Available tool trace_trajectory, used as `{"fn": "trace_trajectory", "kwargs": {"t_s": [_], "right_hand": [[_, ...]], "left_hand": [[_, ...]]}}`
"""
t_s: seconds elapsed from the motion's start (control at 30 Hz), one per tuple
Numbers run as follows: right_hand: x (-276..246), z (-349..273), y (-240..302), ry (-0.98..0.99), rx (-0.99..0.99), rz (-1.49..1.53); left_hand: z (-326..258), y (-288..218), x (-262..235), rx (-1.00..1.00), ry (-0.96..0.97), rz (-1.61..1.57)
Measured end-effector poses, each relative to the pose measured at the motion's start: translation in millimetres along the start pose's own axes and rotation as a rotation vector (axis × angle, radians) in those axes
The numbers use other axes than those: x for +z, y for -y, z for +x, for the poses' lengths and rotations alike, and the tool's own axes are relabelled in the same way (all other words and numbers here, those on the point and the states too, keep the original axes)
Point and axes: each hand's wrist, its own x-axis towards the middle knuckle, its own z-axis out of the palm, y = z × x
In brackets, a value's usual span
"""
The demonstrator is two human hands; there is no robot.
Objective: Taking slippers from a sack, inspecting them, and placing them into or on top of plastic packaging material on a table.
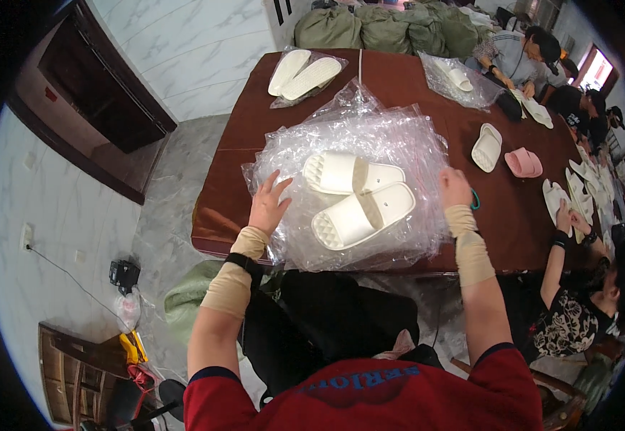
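Note:
A pair of white slippers (pixel 355 215) lies side by side on a spread pile of clear plastic bags (pixel 284 154), soles down, quilted toe ends to the left. At the pile's left edge, my left hand (pixel 269 205) is open with its fingers spread, near the slippers' toe ends and holding nothing. My right hand (pixel 455 188) is closed at the pile's right edge, fingers curled; what they hold, if anything, is hidden. A small teal loop (pixel 475 200) shows beside that wrist. Beige wraps cover both my forearms near the wrists.
The brown table (pixel 230 176) also carries a bagged white pair (pixel 305 75), a white slipper (pixel 486 148) and a pink slipper (pixel 523 163). People work along the right side, one handling white slippers (pixel 578 197). Green sacks (pixel 399 32) stand behind the table.

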Motion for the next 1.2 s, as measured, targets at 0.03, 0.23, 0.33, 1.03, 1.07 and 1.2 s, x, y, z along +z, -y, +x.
{"fn": "trace_trajectory", "kwargs": {"t_s": [0.03, 0.23, 0.33, 1.03, 1.07, 1.2], "right_hand": [[-4.9, -5.0, -18.3, 0.001, 0.010, -0.003], [3.6, -48.7, -73.1, 0.192, -0.032, -0.266], [10.8, -50.5, -73.8, 0.144, 0.120, -0.172], [-39.1, -43.7, -160.0, 0.128, 0.379, 0.751], [-35.9, -44.1, -131.0, 0.157, 0.366, 0.760], [-69.7, -57.7, 51.7, 0.249, -0.203, 0.483]], "left_hand": [[2.8, -20.6, -8.0, 0.019, -0.079, -0.135], [-12.5, -76.2, -10.1, 0.305, 0.121, -0.041], [-22.8, -75.1, 7.1, 0.299, 0.186, 0.094], [-6.4, -55.7, -0.4, 0.134, -0.223, -0.299], [-10.0, -52.3, -5.3, 0.131, -0.245, -0.273], [-20.0, -38.9, -15.3, 0.082, -0.283, -0.269]]}}
